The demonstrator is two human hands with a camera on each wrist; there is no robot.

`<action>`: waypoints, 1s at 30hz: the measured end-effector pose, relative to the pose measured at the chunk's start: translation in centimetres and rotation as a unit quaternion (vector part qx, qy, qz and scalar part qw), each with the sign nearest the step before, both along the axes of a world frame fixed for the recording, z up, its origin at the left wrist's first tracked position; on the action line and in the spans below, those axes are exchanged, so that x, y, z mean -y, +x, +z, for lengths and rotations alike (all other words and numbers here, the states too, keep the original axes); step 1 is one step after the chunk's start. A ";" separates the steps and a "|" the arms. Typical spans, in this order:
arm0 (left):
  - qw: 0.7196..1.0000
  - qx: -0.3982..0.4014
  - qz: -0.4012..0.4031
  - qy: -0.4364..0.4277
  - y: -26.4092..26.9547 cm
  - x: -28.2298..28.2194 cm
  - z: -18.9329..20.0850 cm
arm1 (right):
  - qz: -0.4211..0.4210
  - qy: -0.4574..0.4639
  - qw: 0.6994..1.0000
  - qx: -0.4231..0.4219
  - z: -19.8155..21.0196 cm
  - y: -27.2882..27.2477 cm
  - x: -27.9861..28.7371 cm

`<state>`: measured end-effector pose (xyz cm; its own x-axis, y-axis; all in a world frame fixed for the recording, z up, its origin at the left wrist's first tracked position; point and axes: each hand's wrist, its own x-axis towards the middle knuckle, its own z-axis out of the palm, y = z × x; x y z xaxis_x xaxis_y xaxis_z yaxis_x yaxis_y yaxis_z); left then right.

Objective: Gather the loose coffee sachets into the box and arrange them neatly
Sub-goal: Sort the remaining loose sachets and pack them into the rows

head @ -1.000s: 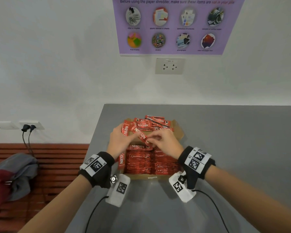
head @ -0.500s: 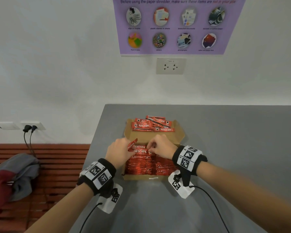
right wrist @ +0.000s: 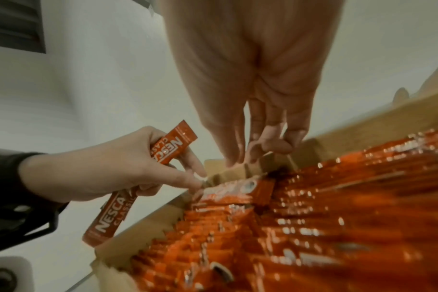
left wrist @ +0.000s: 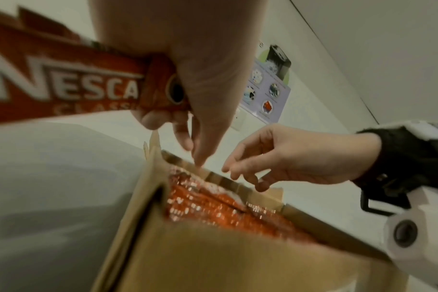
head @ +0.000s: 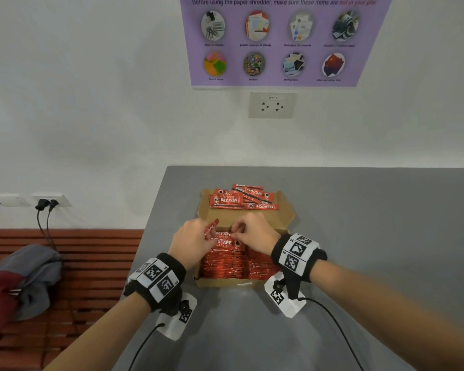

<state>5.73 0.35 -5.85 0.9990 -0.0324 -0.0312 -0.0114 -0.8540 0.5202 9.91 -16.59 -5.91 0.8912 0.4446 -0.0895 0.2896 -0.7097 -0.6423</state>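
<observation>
Tucking sachets into the box [head: 220, 281]: left hand [head: 190, 243] gripped a spare sachet [right wrist: 171, 147], right hand [head: 255, 232] fingers curled loosely at the back row, seemingly empty; next probably slotting the spare upright.

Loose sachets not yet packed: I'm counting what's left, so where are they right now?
In the head view the loose sachets lie piled on the box's open lid flap, beyond both hands and the packed rows.

A grey table [head: 359, 236] stands against a white wall. On the wall above its far edge hang a purple poster [head: 279, 41] and a white socket [head: 272, 105]. Beyond the table's left edge, a slatted wooden bench [head: 91, 263] carries grey-and-red clothing [head: 19, 282]; two black plugs [head: 47, 203] sit in a wall outlet.
</observation>
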 end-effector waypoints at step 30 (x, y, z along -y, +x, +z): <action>0.975 -0.058 -0.089 -0.194 -0.3 0.5 3.3 | -0.043 0.216 0.974 0.058 3.0 -0.5 2.2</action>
